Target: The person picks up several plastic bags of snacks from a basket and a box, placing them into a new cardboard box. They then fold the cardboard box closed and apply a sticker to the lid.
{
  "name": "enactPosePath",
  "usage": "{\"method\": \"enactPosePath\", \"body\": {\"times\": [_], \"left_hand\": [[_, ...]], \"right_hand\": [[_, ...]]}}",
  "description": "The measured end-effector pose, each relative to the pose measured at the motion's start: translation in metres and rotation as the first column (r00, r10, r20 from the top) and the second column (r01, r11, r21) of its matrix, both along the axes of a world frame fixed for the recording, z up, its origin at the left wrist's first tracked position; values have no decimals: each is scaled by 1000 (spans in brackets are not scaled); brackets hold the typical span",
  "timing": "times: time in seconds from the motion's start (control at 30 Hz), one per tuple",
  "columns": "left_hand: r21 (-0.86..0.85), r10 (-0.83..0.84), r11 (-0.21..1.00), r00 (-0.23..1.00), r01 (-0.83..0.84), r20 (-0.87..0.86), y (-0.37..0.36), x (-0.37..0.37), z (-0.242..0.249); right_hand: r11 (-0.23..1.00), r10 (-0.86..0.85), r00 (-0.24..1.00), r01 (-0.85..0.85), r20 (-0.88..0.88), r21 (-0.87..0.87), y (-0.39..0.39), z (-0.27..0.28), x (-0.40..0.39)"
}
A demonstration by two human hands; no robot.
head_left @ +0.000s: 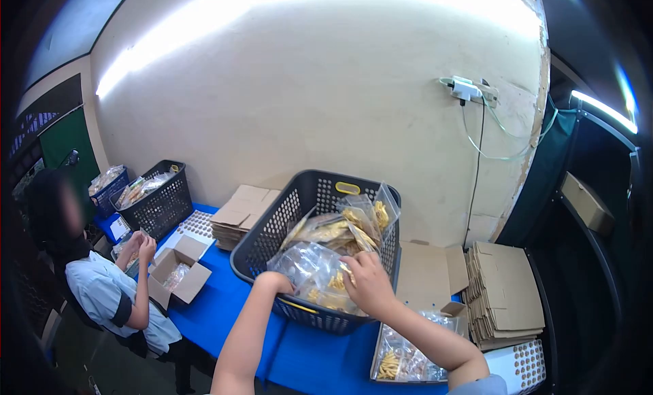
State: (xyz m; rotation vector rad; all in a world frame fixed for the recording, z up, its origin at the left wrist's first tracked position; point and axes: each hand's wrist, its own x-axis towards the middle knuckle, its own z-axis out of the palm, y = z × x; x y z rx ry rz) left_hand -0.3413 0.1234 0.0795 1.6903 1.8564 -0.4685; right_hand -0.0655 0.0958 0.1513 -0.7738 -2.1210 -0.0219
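A black plastic basket (255, 255) with perforated sides stands in front of me, holding several clear plastic bags of yellow snack pieces (331, 230). My left hand (274, 282) reaches over the basket's near rim beside a clear bag (299, 260); its fingers are hidden among the plastic. My right hand (369, 281) is over the right side of the basket, its fingers curled onto a snack bag (338, 281). Below my right forearm, an open cardboard box (374, 357) holds more bagged snacks (401, 357).
Flattened cardboard stacks (507, 286) (241, 211) flank the basket on the blue table (299, 368). At left, a co-worker (109, 293) handles something small by an open box (197, 283). More filled baskets (163, 201) stand beyond. Cables (483, 150) hang from a wall socket.
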Motion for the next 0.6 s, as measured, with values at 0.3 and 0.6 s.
{"method": "enactPosePath", "body": {"times": [0.3, 0.6], "left_hand": [[127, 101, 989, 972, -75, -212, 5, 16, 9], [248, 217, 950, 972, -188, -91, 3, 14, 12]], "right_hand": [[991, 77, 408, -128, 910, -27, 99, -79, -98], [953, 260, 721, -299, 643, -49, 143, -88, -123]]}}
